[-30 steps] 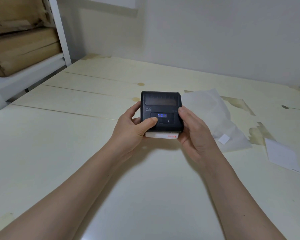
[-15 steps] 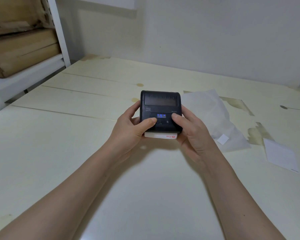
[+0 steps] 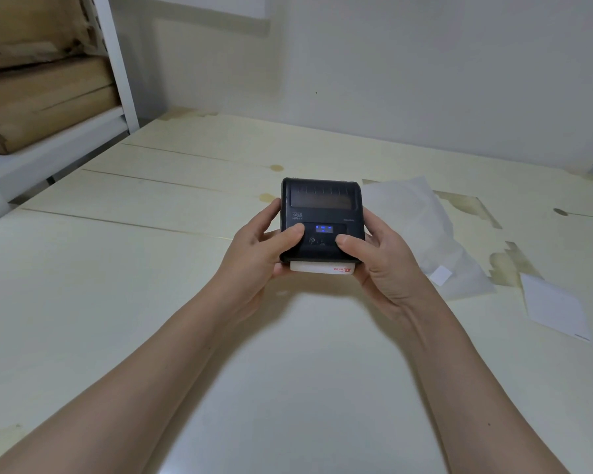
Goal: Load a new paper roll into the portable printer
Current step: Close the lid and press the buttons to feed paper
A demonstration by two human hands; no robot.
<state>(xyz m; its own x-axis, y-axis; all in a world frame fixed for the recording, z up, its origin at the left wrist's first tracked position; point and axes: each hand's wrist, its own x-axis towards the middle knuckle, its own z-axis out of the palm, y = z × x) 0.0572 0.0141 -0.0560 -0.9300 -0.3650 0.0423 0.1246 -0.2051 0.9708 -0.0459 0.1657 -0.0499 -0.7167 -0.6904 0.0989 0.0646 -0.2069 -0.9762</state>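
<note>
Holding printer (image 3: 320, 213), both hands, lid closed

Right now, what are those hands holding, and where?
Both hold the printer: left hand and right hand grip its sides, thumbs on top by the buttons.

The printer (image 3: 321, 220) is a small black box with rounded corners, held above the table near the centre of view, its top face tilted toward the camera. Its lid is closed; a dark window strip runs across the 12 o'clock end. Blue lights glow on the control panel toward 6 o'clock. A white paper (image 3: 322, 267) edge with red print pokes out from its 6 o'clock end.
</note>
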